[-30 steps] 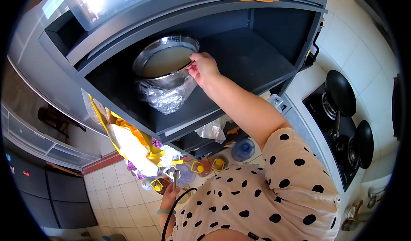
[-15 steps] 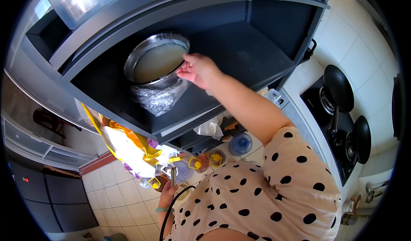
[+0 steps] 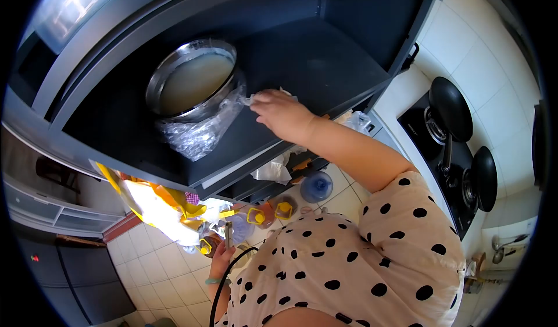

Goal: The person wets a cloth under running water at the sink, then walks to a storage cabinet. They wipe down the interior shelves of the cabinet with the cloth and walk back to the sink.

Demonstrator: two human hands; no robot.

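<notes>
A metal bowl (image 3: 154, 94) of pale, cloudy liquid sits on the dark shelf, at the upper left of the view. Crumpled clear plastic wrap (image 3: 195, 138) hangs around its near side. My right hand (image 3: 280, 115) is right of the bowl, apart from its rim, with bent fingers closed on a stretched end of the wrap. Low in the view, my left hand (image 3: 221, 261) grips a slim silver metal object (image 3: 228, 234) pointing upward. What this object is cannot be made out.
A dark shelf unit (image 3: 343, 56) surrounds the bowl. Below it are yellow bags (image 3: 183, 202), yellow-capped bottles (image 3: 256, 215) and a blue-tinted water jug (image 3: 317, 186) on the tiled floor. Two black pans (image 3: 450, 109) (image 3: 484, 176) rest on the stove at right. A black cable (image 3: 224, 286) runs beside my left hand.
My right hand has left the bowl's rim, moved right and down, and taken hold of the wrap. The view has shifted, with the bowl farther left. My left hand still holds the metal object.
</notes>
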